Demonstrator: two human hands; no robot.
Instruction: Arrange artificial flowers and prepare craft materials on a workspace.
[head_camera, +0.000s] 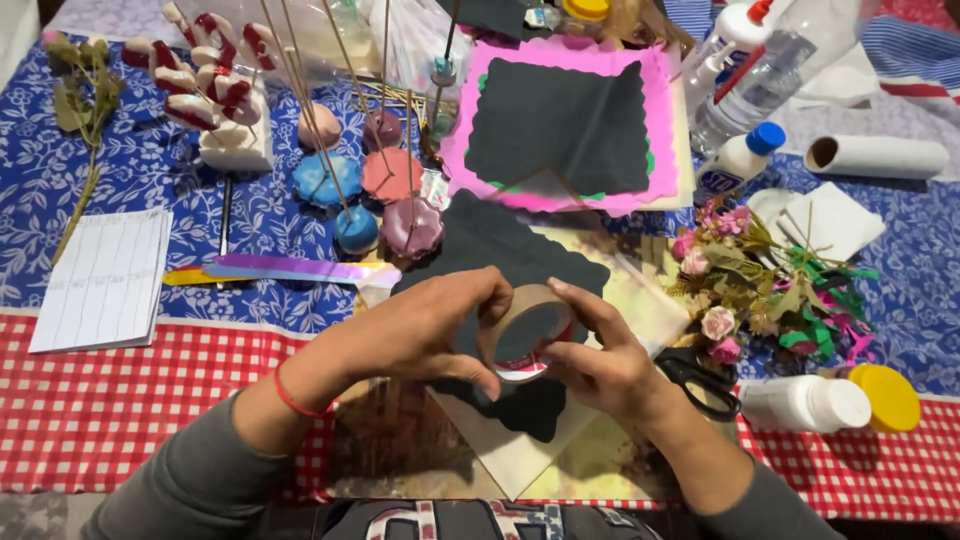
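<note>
Head | both hands' fingers grasp tape roll (527, 331) | above black scalloped-edged paper (500, 250) | scissors (700, 380) seemingly touching right wrist

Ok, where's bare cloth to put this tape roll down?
Bare red checked cloth lies below the lined notepad, left of your left hand. Around the scissors, fake flowers and white bottle it is crowded.

Grey long sleeves on both arms, thin red band at the left hand (430, 330) wrist
</note>
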